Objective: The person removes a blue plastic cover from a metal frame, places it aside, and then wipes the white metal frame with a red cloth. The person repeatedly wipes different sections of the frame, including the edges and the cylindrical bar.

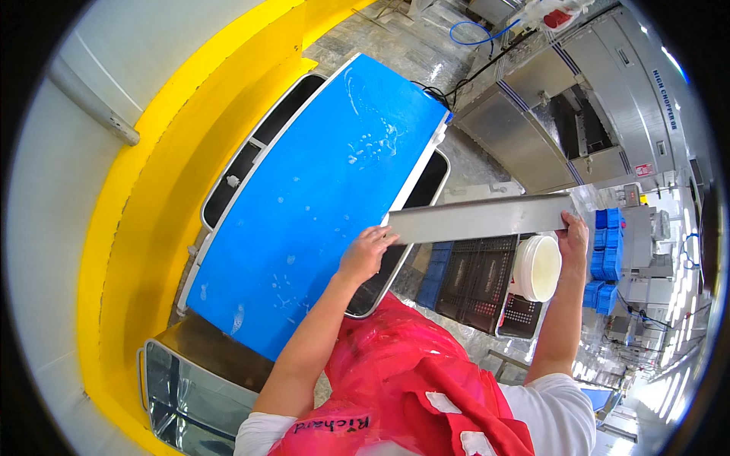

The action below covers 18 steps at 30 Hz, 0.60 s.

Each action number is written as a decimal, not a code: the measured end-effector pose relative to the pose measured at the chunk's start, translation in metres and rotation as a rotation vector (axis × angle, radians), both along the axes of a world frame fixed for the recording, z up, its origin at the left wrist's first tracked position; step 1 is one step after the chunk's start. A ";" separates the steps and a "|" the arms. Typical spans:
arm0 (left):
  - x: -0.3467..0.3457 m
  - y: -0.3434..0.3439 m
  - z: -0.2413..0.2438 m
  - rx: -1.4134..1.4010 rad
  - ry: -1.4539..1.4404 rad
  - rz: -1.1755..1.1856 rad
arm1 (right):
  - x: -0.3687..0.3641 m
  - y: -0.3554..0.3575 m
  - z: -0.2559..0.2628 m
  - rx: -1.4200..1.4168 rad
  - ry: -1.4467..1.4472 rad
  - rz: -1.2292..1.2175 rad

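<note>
A long, flat-sided stainless-steel piece (479,219), perhaps a panel or a channel, is held up between my two hands. My left hand (365,253) grips its left end, close to the edge of a blue conveyor belt (296,188). At the opposite end, the fingers of my right hand (572,236) curl around the corner. Patches of foam and wet drops lie on the belt. I cannot tell whether the metal touches the belt's white side rail (419,171).
Stacked dark plastic crates (476,282) and a white bucket (536,268) stand below the metal piece. A yellow wall base (137,228) runs along the left. Beyond are a large stainless machine (513,137), blue crates (607,245) and a steel bin (199,393). The floor looks wet.
</note>
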<state>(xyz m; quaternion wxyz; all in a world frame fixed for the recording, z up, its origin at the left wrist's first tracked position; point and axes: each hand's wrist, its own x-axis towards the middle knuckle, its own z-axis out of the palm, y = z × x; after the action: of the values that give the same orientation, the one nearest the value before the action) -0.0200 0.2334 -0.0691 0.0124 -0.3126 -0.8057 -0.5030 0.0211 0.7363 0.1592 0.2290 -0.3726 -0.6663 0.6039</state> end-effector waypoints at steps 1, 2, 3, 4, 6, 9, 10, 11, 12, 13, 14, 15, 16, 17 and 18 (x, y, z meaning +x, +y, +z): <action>0.004 -0.004 0.004 -0.035 -0.006 0.022 | -0.003 -0.001 -0.005 0.008 -0.005 -0.004; 0.014 -0.013 0.008 -0.071 -0.047 0.056 | -0.008 -0.003 -0.010 0.016 -0.010 -0.004; 0.026 -0.027 0.007 -0.096 -0.052 0.110 | -0.013 -0.005 -0.017 0.019 -0.012 -0.001; 0.040 -0.041 0.005 -0.117 -0.057 0.160 | -0.019 0.002 -0.030 0.025 0.037 -0.088; 0.074 -0.074 0.003 -0.236 -0.202 0.297 | -0.031 -0.002 -0.039 0.012 0.063 -0.143; 0.136 -0.118 0.003 -0.391 -0.407 0.494 | -0.035 0.034 -0.052 0.016 0.083 -0.124; 0.158 -0.129 0.013 -0.444 -0.468 0.552 | -0.034 0.046 -0.049 0.035 0.097 -0.115; 0.182 -0.138 0.018 -0.448 -0.517 0.639 | -0.033 0.056 -0.044 0.058 0.109 -0.107; 0.205 -0.144 0.020 -0.443 -0.561 0.726 | -0.034 0.066 -0.037 0.067 0.128 -0.082; 0.223 -0.146 0.017 -0.420 -0.605 0.807 | -0.038 0.074 -0.022 0.093 0.153 -0.058; 0.241 -0.148 0.017 -0.452 -0.651 0.867 | -0.045 0.062 -0.009 0.120 0.136 -0.042; 0.257 -0.146 0.015 -0.478 -0.697 0.918 | -0.052 0.057 -0.017 0.119 0.135 -0.058; 0.272 -0.140 0.017 -0.512 -0.745 0.971 | -0.062 0.057 -0.038 0.111 0.128 -0.075; 0.281 -0.130 0.017 -0.490 -0.774 0.980 | -0.073 0.054 -0.056 0.114 0.126 -0.091; 0.287 -0.119 0.018 -0.467 -0.801 0.992 | -0.084 0.050 -0.079 0.107 0.110 0.008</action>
<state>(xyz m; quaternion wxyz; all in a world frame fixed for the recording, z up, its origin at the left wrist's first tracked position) 0.2672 0.1139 -0.0514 -0.1256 0.3099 -0.8836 -0.3278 -0.0628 0.7862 0.0803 0.2827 -0.3233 -0.6856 0.5878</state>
